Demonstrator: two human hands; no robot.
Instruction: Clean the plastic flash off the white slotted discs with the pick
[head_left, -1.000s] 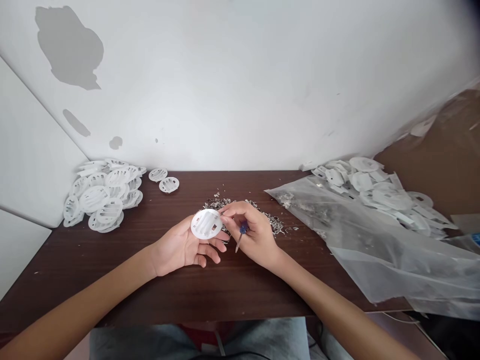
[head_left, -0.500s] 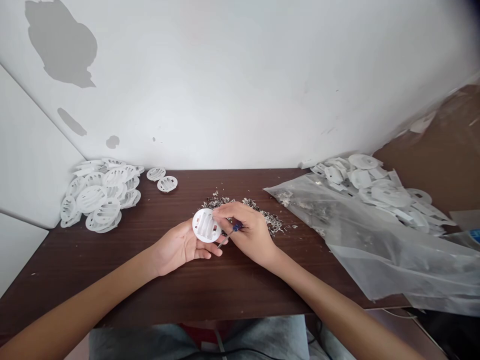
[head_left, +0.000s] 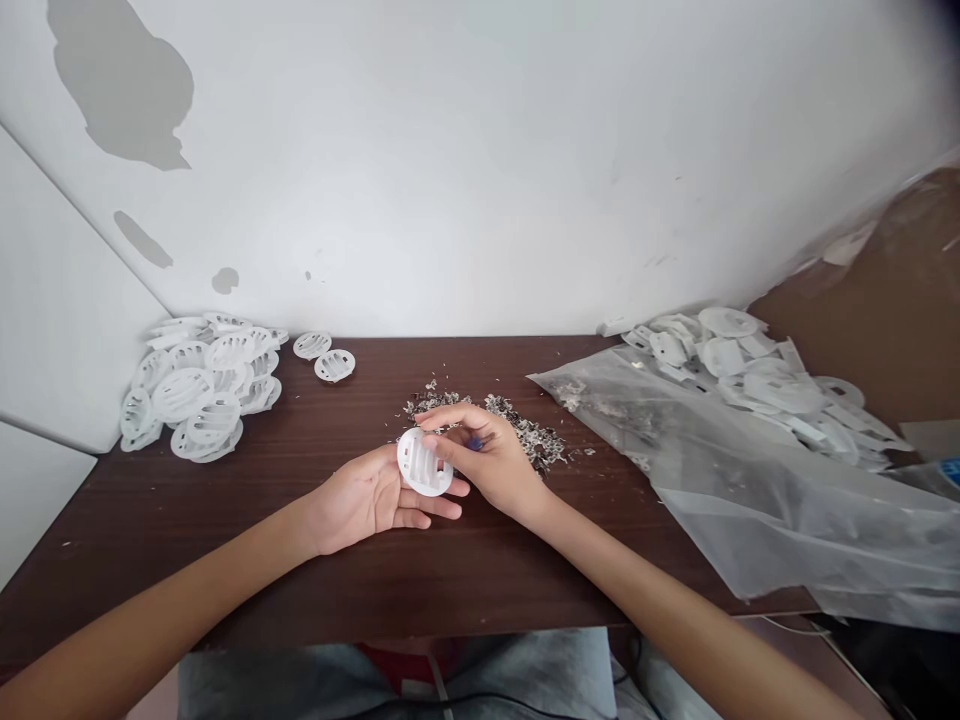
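Observation:
A round white plastic disc [head_left: 425, 463] with slots is held tilted above the table between my two hands. My left hand [head_left: 375, 498] supports it from the left and below, with the lower fingers stretched out beneath. My right hand [head_left: 491, 455] pinches the disc's upper right side, thumb on its face and index finger near the top edge. Within the right hand shows the blue handle [head_left: 476, 443] of a small tool; its metal shaft is hidden. Behind the right hand lies a pile of tiny metal-looking pieces [head_left: 544, 447], partly covered by it.
Similar slotted discs are heaped at the back left [head_left: 184, 397], with two discs [head_left: 334, 365] lying apart beside them. On the right, a clear plastic bag [head_left: 720, 490] spreads over the table next to a pile of white plastic parts [head_left: 780, 385]. A white wall [head_left: 480, 180] stands behind.
The disc has shifted slightly right and down and tilted. My right thumb now presses on its face. The tool's metal shaft, visible before below the right hand, is now out of sight.

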